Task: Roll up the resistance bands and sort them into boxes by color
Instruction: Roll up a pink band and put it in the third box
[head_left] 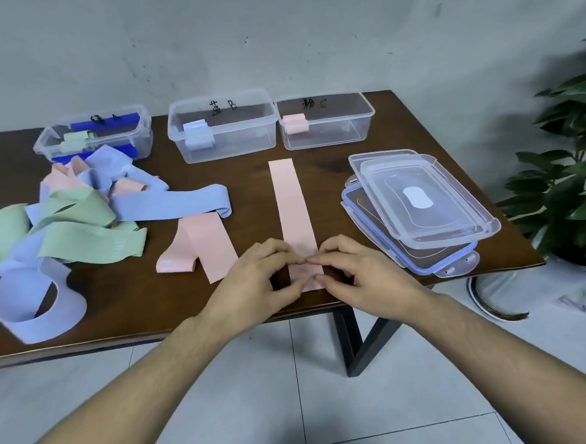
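Head view. A pink band (291,204) lies flat on the worktop (318,158), stretched straight. Its long axis runs directly away from the person, from the near edge of the worktop toward the pink-tagged box (326,120) at the back. Both hands meet on the band's near end: the left hand (254,279) comes in from the band's left side, the right hand (360,276) from its right, and their fingertips nearly touch over the strip. Each grip is narrow, fingers curled and pinching the near end of the band, which looks about to be turned over on itself.

The relation that counts is this: the whole free length of the band lies beyond the hands, on the box side. So, in my judgement, the roll has to travel forward, away from the body, along that axis. Neither hand is nearer; they sit evenly on the strip, which should keep the roll square.

To the left of the pink band lie a second pink band (203,241), folded, and then a loose heap of bands (71,214) in green, blue and pink. To its right, a stack of lids (421,207). The blue-tagged box (222,126) and the green-tagged box (94,134) stand left of the pink-tagged one.
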Tool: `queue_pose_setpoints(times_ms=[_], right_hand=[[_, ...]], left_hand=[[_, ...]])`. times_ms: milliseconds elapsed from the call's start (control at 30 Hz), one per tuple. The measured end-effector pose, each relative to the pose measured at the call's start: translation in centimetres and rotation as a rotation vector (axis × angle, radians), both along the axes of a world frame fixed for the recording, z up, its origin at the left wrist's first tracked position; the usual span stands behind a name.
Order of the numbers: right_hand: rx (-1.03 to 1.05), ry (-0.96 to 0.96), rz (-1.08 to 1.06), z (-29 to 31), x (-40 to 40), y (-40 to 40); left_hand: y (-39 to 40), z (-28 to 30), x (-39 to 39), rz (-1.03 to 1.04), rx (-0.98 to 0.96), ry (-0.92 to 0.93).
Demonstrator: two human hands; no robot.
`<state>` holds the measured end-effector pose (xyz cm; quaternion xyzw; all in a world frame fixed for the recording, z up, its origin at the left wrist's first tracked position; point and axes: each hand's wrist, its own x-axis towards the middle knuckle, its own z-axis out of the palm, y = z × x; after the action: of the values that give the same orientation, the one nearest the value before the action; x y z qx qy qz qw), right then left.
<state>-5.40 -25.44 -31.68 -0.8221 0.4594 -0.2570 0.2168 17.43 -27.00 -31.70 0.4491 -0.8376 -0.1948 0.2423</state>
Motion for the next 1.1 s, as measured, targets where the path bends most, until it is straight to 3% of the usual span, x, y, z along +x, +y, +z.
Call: queue_pose_setpoints(times_ms=[167, 600, 1100], right_hand=[[-0.072, 0.147, 0.064, -0.5, -0.8, 0.8], [-0.257, -0.024, 0.009, -1.0, 0.4, 1.1], [-0.455, 0.200, 0.020, -0.2, 1.3, 1.5]], left_hand=[[0.8, -0.3, 0.6, -0.052, -0.081, -0.075], [1.5, -0.1, 0.2, -0.110, -0.206, 0.017], [1.8, -0.5, 0.2, -0.086, -0.262, 0.069]])
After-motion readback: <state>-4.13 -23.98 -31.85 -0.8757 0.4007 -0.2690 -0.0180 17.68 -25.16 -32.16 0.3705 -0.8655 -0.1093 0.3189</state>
